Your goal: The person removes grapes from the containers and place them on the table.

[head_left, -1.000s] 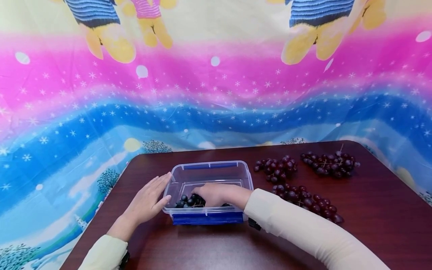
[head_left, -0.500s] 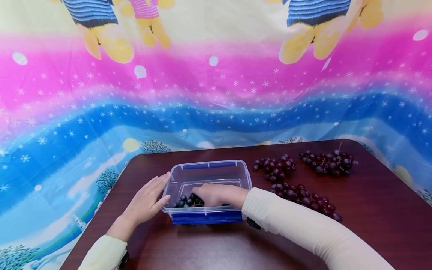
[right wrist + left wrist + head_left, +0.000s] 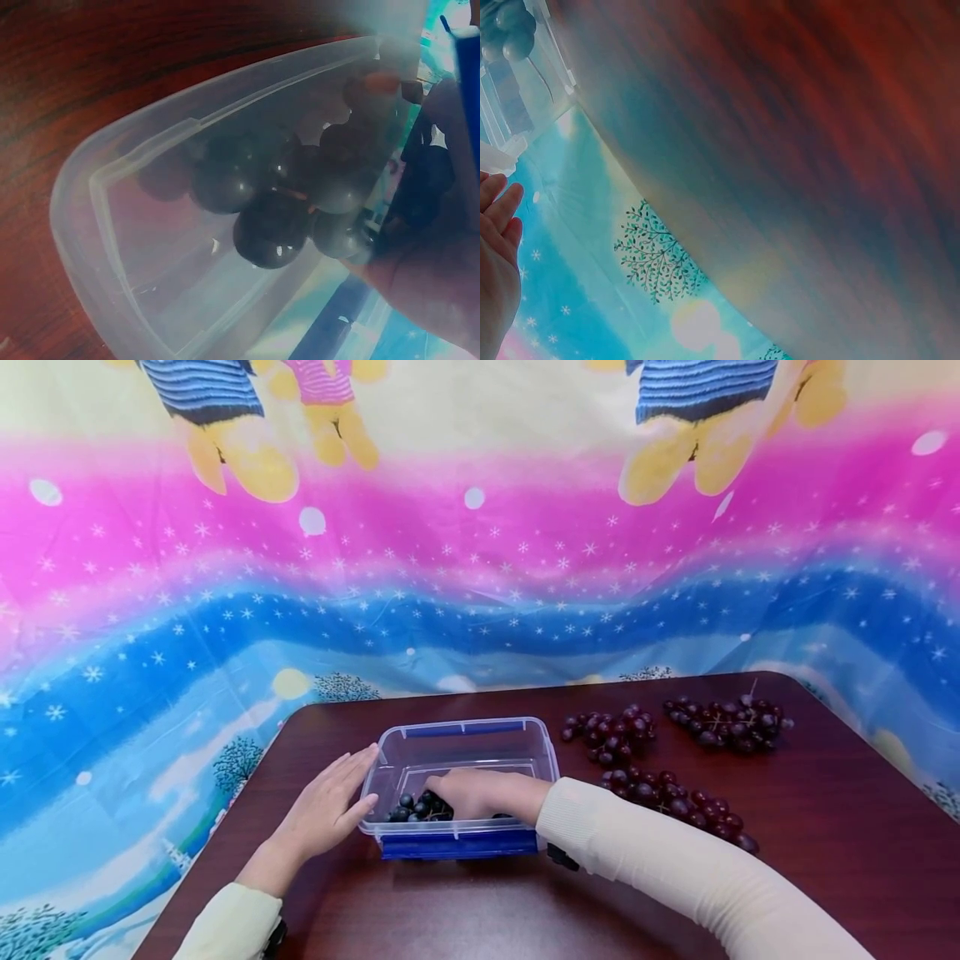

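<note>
A clear plastic food container (image 3: 459, 827) with blue clips stands on the table. My left hand (image 3: 318, 810) rests against its left end, fingers extended, thumb at the near corner. In the left wrist view, the left hand (image 3: 496, 255) touches a clear corner. My right hand (image 3: 487, 793) reaches over the near right side into the container and holds a bunch of dark grapes (image 3: 420, 808) low down, fingertips hidden. Through the clear wall in the right wrist view, the dark grapes (image 3: 271, 229) lie close against the right hand (image 3: 427, 285).
Three bunches of red grapes lie right of the container: one red bunch (image 3: 611, 733) behind, another red bunch (image 3: 731, 724) at the far right, and a nearer red bunch (image 3: 682, 806) partly behind the right sleeve. A printed cloth (image 3: 480, 552) hangs behind the dark wooden table (image 3: 465, 910).
</note>
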### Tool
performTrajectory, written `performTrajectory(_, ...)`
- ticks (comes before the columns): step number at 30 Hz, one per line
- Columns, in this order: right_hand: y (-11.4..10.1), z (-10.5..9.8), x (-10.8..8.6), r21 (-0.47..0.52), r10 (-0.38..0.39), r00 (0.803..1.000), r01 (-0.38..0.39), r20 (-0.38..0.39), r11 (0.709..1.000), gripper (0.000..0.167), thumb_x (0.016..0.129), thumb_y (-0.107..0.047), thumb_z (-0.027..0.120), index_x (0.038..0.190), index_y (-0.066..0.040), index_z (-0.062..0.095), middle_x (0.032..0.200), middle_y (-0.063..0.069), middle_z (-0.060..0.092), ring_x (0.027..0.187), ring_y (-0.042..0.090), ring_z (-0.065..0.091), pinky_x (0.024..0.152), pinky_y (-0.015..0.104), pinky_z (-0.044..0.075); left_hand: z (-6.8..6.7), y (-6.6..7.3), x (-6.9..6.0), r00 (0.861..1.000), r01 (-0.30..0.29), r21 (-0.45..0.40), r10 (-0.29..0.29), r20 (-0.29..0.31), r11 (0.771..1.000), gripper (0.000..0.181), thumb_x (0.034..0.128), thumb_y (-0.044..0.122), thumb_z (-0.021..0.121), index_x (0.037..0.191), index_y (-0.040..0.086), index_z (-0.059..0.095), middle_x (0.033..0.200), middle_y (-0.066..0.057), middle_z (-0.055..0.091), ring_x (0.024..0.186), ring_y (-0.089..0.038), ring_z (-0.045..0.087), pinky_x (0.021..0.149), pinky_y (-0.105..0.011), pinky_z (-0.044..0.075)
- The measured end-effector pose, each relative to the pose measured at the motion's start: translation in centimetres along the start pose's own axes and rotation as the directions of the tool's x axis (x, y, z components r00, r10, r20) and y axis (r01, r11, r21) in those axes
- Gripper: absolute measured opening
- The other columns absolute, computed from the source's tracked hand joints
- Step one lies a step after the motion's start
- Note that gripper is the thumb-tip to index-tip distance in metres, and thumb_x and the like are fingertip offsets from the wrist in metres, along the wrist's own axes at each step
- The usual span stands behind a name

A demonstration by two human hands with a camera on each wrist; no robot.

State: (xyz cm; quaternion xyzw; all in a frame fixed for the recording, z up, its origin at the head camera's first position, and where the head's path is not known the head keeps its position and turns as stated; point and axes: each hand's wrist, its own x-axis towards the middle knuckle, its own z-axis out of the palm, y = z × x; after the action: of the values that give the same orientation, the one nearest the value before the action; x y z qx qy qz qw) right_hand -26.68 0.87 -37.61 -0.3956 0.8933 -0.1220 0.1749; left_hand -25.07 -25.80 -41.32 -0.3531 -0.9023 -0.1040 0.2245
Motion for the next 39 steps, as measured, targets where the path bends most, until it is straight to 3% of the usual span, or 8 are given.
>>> performTrajectory(7, 0.1, -0.1, 0.0, -0.038, 0.018, 1.0, -0.018, -0.013, 0.999, 0.051, 0.088, -0.029, 0.072, 0.133, -0.017, 0.051, 0.114, -0.002, 0.063, 0.1, 0.01, 0.058, 0.089, 0.03, 0.049, 0.0, 0.0, 0.0, 1.0, 0.003, 0.003, -0.003, 0.001, 1.0, 0.067, 0.0865, 0.023, 0.065, 0.144, -0.004, 0.042, 0.145, -0.017, 0.046, 0.132, -0.033, 0.044, 0.114, -0.039, 0.025)
performTrajectory(11, 0.2, 0.0, 0.0, -0.063, 0.016, 1.0, -0.017, -0.027, 0.998, 0.056, 0.087, -0.031, 0.072, 0.137, -0.017, 0.049, 0.117, -0.001, 0.063, 0.103, 0.011, 0.058, 0.09, 0.031, 0.049, 0.0, 0.0, 0.1, 1.0, 0.002, 0.009, -0.002, 0.001, 1.0, 0.068, 0.0856, 0.022, 0.066, 0.144, -0.004, 0.043, 0.144, -0.017, 0.047, 0.132, -0.033, 0.044, 0.11, -0.046, 0.031)
performTrajectory(15, 0.0, -0.2, 0.0, -0.099, 0.017, 0.999, -0.021, -0.042, 0.995, 0.061, 0.087, -0.035, 0.073, 0.14, -0.018, 0.048, 0.119, -0.001, 0.063, 0.105, 0.012, 0.059, 0.091, 0.032, 0.05, 0.0, 0.0, 0.0, 1.0, 0.004, 0.009, -0.004, 0.004, 1.0, 0.067, 0.0879, 0.026, 0.063, 0.144, -0.004, 0.042, 0.145, -0.017, 0.046, 0.132, -0.033, 0.044, 0.113, -0.042, 0.028)
performTrajectory(20, -0.4, -0.5, -0.3, -0.187, 0.012, 0.997, -0.026, -0.077, 0.982, 0.062, 0.086, -0.033, 0.075, 0.14, -0.018, 0.049, 0.119, 0.0, 0.065, 0.103, 0.013, 0.062, 0.091, 0.032, 0.051, -0.1, 0.0, 0.0, 1.0, 0.002, 0.002, -0.002, 0.0, 1.0, 0.064, 0.0936, 0.034, 0.056, 0.144, -0.004, 0.042, 0.145, -0.018, 0.046, 0.132, -0.033, 0.044, 0.116, -0.025, 0.011)
performTrajectory(24, -0.6, -0.6, -0.5, -0.298, -0.017, 0.992, -0.02, -0.121, 0.954, 0.063, 0.084, -0.03, 0.077, 0.139, -0.016, 0.049, 0.116, 0.0, 0.066, 0.099, 0.014, 0.064, 0.089, 0.031, 0.052, -0.1, 0.0, 0.0, 1.0, 0.001, -0.003, -0.001, 0.0, 1.0, 0.064, 0.0924, 0.031, 0.058, 0.144, -0.005, 0.042, 0.145, -0.018, 0.046, 0.132, -0.034, 0.043, 0.114, -0.02, 0.004)
performTrajectory(30, -0.6, -0.6, -1.1, -0.447, -0.068, 0.978, -0.029, -0.198, 0.894, 0.065, 0.085, -0.032, 0.076, 0.14, -0.015, 0.046, 0.115, 0.003, 0.065, 0.099, 0.017, 0.063, 0.087, 0.032, 0.053, -0.1, 0.1, 0.0, 1.0, 0.009, 0.003, -0.009, 0.002, 1.0, 0.066, 0.0887, 0.026, 0.062, 0.144, -0.004, 0.042, 0.146, -0.017, 0.045, 0.133, -0.033, 0.043, 0.116, -0.028, 0.012)
performTrajectory(39, -0.6, -1.0, -2.3, -0.564, -0.13, 0.952, -0.052, -0.278, 0.824, 0.073, 0.084, -0.041, 0.075, 0.143, -0.015, 0.042, 0.113, 0.005, 0.063, 0.099, 0.021, 0.062, 0.082, 0.033, 0.055, -0.1, 0.1, 0.0, 1.0, 0.011, -0.007, -0.011, 0.004, 1.0, 0.066, 0.0902, 0.028, 0.061, 0.145, -0.003, 0.041, 0.147, -0.017, 0.044, 0.134, -0.034, 0.042, 0.114, -0.02, 0.004)
